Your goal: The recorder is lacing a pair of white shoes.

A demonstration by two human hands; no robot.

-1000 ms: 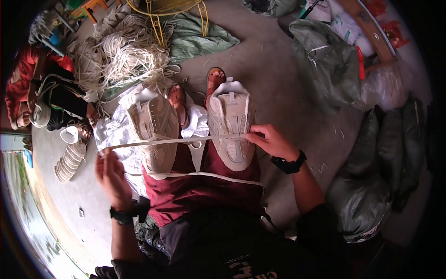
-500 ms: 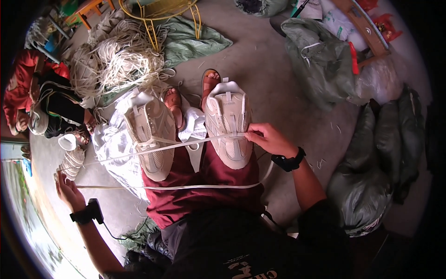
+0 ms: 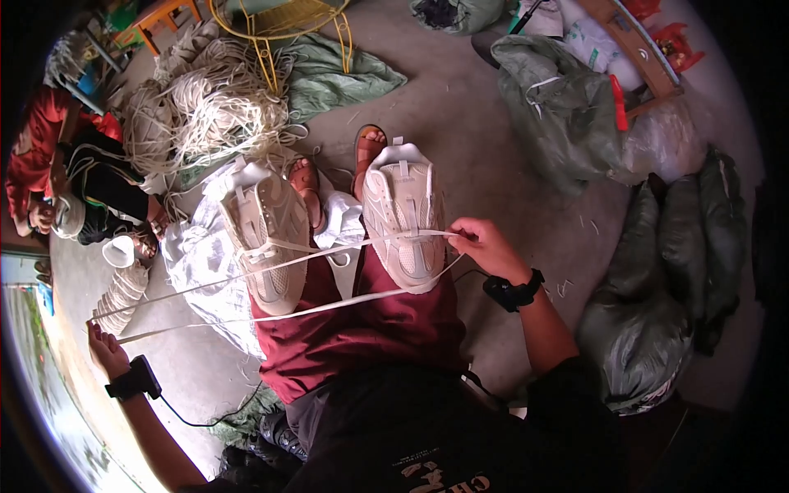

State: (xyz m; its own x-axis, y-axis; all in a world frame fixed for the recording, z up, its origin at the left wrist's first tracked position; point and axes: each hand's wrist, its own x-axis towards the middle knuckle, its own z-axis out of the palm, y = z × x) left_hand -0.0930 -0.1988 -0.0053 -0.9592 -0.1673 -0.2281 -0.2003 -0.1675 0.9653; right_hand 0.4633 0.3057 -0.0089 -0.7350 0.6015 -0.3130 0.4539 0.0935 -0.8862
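Grey concrete floor (image 3: 509, 148) spreads beyond a pale cord heap (image 3: 226, 111); over maroon trousers (image 3: 362, 337), left sneaker (image 3: 275, 246) and right sneaker (image 3: 403, 197) lie side by side. Crossing left to right, a taut flat whitish shoelace (image 3: 345, 302) is pinched beside the right sneaker by the nearer right hand (image 3: 493, 249); the left hand (image 3: 109, 355), well out leftward, grasps its other end.

Daylight glares from the lower left, bleaching the floor (image 3: 191, 368) nearby. The right is dimmer; edges curve into black.
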